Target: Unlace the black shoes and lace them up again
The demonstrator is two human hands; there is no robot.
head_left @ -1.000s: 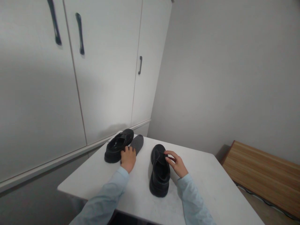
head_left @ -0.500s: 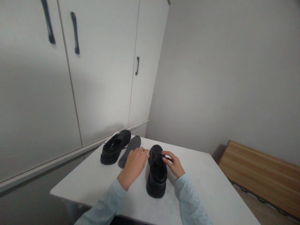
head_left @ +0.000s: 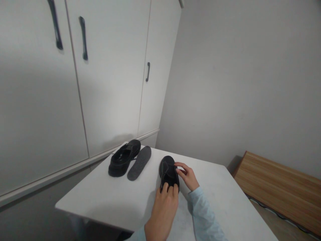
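Head view: near shoe (head_left: 168, 172) between left hand (head_left: 164, 209), right hand (head_left: 188, 176)

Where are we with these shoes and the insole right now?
Done: one grey insole lies out on the white table beside the far black shoe. In hand: left hand and right hand both grip the near shoe. Left: its insole isn't visible out.

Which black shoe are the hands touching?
The nearer shoe, at the table's middle: the left hand and right hand both touch it. The far shoe sits untouched beside the grey insole.
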